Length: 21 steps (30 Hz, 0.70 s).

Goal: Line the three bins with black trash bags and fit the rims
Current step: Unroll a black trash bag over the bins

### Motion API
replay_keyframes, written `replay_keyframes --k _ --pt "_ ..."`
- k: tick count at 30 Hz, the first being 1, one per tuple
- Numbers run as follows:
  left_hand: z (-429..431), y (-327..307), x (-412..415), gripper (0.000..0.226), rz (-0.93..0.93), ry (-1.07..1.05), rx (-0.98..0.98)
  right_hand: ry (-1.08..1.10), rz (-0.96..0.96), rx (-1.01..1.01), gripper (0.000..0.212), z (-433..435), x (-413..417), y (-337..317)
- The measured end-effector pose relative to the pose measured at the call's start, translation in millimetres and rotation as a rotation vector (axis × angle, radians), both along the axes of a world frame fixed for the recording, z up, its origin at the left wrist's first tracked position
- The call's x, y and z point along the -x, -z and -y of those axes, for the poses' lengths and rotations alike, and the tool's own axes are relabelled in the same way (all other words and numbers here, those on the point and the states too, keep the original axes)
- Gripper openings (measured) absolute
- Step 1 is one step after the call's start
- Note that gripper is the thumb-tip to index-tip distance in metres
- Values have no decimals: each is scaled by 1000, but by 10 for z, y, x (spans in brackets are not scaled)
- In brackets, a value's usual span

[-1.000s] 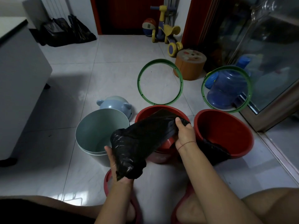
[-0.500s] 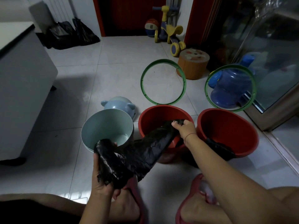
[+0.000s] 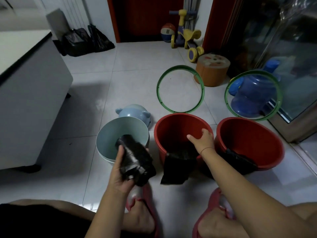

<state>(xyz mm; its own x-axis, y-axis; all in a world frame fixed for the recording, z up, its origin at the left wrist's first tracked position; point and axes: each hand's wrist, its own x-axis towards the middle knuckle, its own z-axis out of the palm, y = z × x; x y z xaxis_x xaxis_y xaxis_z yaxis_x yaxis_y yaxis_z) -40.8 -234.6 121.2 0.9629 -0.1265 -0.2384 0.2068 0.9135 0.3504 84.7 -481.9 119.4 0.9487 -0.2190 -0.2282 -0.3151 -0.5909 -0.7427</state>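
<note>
Three bins stand on the floor: a pale blue bin [image 3: 109,134] at left, a red middle bin [image 3: 173,127] and a red right bin [image 3: 257,134]. My left hand [image 3: 120,176] grips a roll of black trash bags [image 3: 135,160] in front of the blue bin. A torn-off black bag [image 3: 176,164] hangs over the middle bin's near rim. My right hand [image 3: 201,140] reaches inside that bin above the bag, fingers spread. Another black bag [image 3: 240,160] drapes over the right bin's near edge. Two green rims [image 3: 180,88] [image 3: 253,95] lie on the floor behind the red bins.
A pale blue lid [image 3: 133,113] lies behind the blue bin. A white cabinet [image 3: 30,93] stands at left. A blue water jug [image 3: 252,97], an orange stool [image 3: 212,71], a toy scooter [image 3: 185,35] and black bags [image 3: 85,40] sit farther back. My feet in red slippers [image 3: 147,200] are below.
The bag has come apart from the roll. My left hand pulled the roll back to the left, and my right hand dropped the bag over the middle bin's rim and reached inside.
</note>
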Motion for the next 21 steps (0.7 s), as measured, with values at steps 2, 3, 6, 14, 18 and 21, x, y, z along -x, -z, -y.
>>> replay_keyframes --k 2,3,6,14,18,21 --pt "183 -73 -99 59 -30 63 -58 -62 158 -196 59 -159 179 -237" --pt "270 -109 -151 55 -52 75 -93 -134 215 -335 48 -260 311 -358" --pt "487 -166 -283 43 -70 83 -134 -401 278 -498 41 -505 726 -599" --pt "677 -302 -335 60 -47 117 -99 -474 390 -393 45 -531 948 -649" --pt "661 -272 -281 64 -36 169 -106 -367 382 -468 15 -518 839 -659" --pt "595 -234 -205 61 -24 165 -94 -244 235 -733 4 -499 773 -668"
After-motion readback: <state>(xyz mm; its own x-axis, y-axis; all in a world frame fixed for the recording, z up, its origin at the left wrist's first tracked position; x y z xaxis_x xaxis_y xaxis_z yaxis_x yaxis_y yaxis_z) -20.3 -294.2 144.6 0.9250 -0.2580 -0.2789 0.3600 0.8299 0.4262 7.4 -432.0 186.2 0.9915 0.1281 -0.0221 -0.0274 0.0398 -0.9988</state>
